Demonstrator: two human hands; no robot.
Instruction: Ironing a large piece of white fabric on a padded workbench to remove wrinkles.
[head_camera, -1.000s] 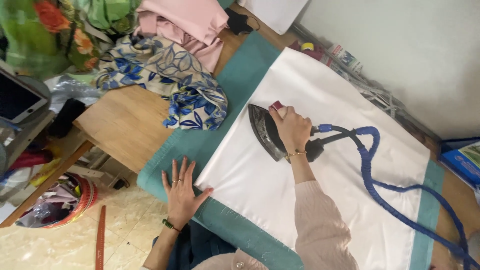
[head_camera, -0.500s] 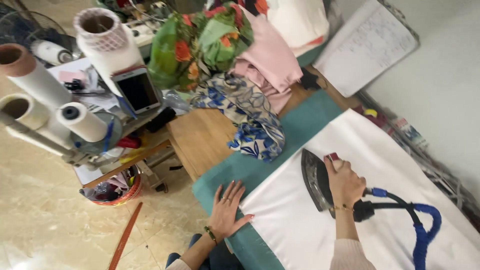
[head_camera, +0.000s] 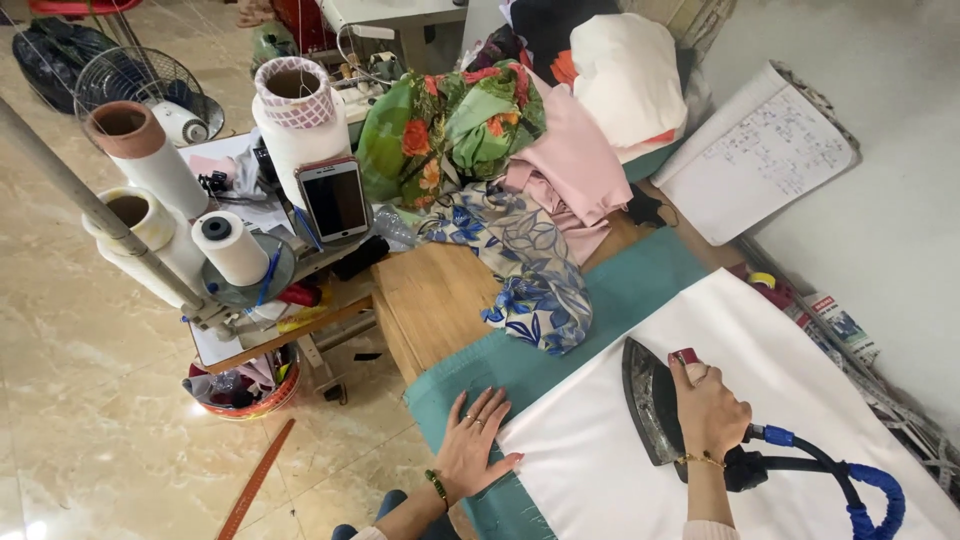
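Gripping the handle of a dark, flat-soled steam iron (head_camera: 648, 402), the right hand (head_camera: 708, 408) has its fingers (head_camera: 690, 372) curled closed over the top, so the handle itself is mostly hidden under the palm. The iron's pointed nose aims toward the far side, and its sole rests on a smooth white sheet of fabric (head_camera: 800, 400) that lies over a teal padded cover (head_camera: 600, 310) on the tabletop. A black hose wrapped in blue cord (head_camera: 860, 490) trails from the iron's near end toward the right.

The left hand (head_camera: 475, 445) lies flat, palm down, fingers (head_camera: 480, 408) spread moderately wide and holding nothing. Its fingertips press on the teal cover, and the thumb side touches the left edge of the white fabric. The iron sits well to the right of this hand, with bare white cloth between them.

Farther off, a blue-and-white floral cloth (head_camera: 530, 270) drapes over a bare wooden board (head_camera: 440, 295). Behind it are a pink folded cloth (head_camera: 570, 165) and a green cloth with orange flowers (head_camera: 445, 125). At the left, a smartphone (head_camera: 334, 199) leans against a white thread cone (head_camera: 290, 125).
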